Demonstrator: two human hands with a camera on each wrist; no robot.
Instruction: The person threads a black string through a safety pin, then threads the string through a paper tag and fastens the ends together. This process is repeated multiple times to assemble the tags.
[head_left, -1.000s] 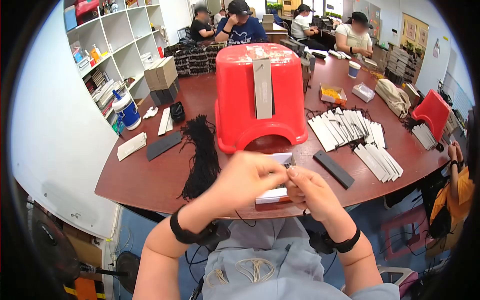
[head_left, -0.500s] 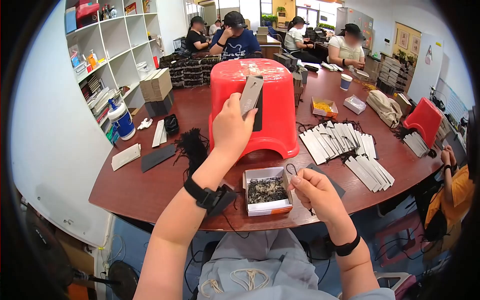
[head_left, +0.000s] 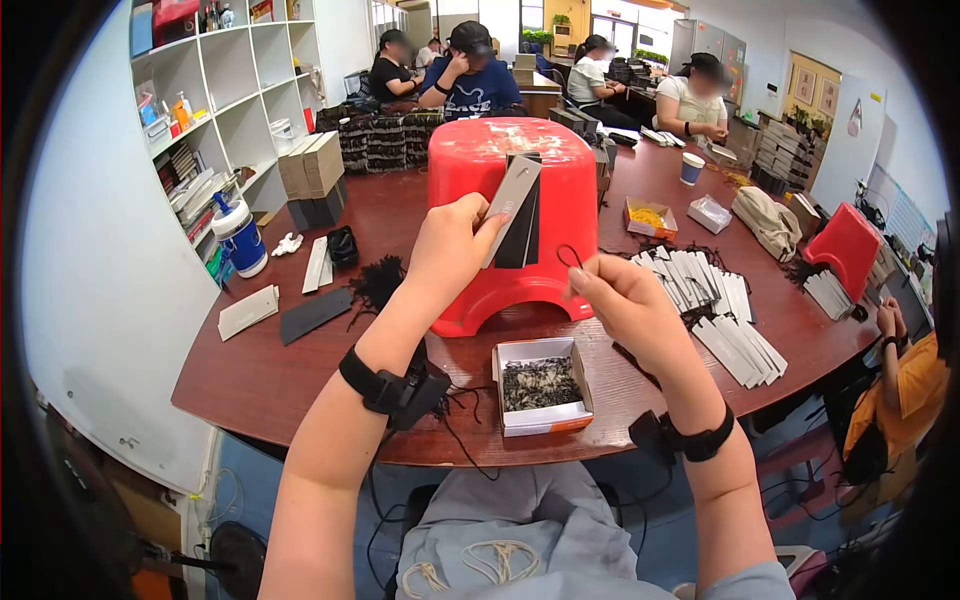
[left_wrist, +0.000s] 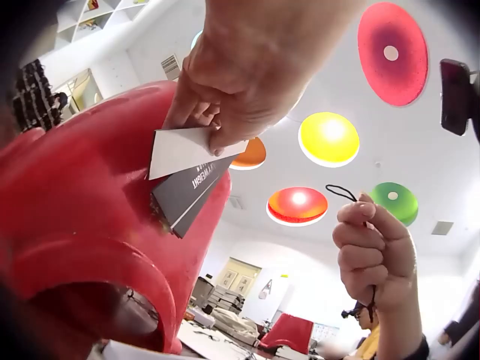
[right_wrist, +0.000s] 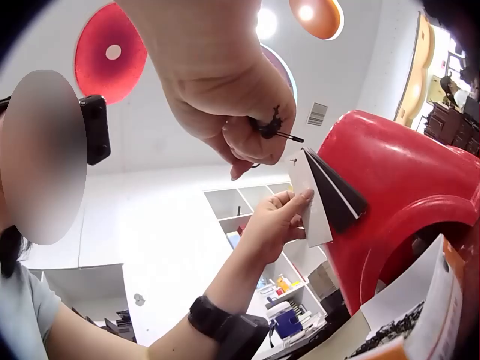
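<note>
My left hand (head_left: 455,240) pinches a pale grey hang tag (head_left: 512,205) between thumb and fingers, before the side of an upturned red stool (head_left: 462,170). Dark tags (left_wrist: 191,187) fan out behind it, with white lettering on one. The grey tag has a small hole near its top end. To the right, my right hand (head_left: 635,305) pinches a thin black cord, its loop (head_left: 569,255) standing up above the fingertips, a short gap from the tags. Below both hands sits an open white box (head_left: 545,422) holding many small black cords.
A bundle of black cords (head_left: 380,283) lies left of the stool. Fanned pale tags (head_left: 740,345) spread on the right. Further back are a box of yellow pieces (head_left: 650,217), a paper cup (head_left: 691,168) and a blue jug (head_left: 240,240). Other people sit around the table.
My hands were together over the box, then the left went up to the tags on the stool. Since then the grey tag has swung aside from the dark ones, and the right hand has risen with the cord.
</note>
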